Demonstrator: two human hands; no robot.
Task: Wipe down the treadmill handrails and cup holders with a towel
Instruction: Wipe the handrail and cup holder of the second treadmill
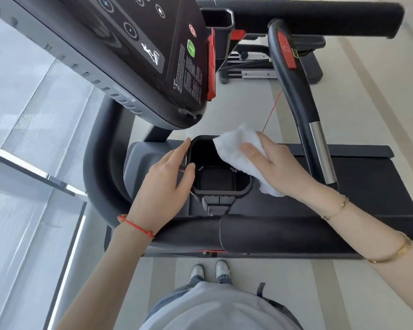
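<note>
- Towel [239,151]: a white, soft, crumpled cloth, judged light and limp. It drapes over the right rim of the cup holder [221,192] and is best bunched in the palm, so that a fold can be pushed into corners.
- Right hand [275,166]: thumb and fingers curl round the towel, pressing it on the rim.
- Left hand [163,184]: fingers nearly straight, resting on the holder's left rim, thumb tip at the opening; it grips nothing.
- Cup holder: a deep, rigid well of matt black plastic with rounded corners and a ribbed near edge. It is judged fixed and stiff, so firm rubbing is safe.
- Handrail [284,233]: a thick black padded bar crossing just near the holder, likely slightly yielding.
- Console [129,55]: a glossy dark panel, far left.
</note>
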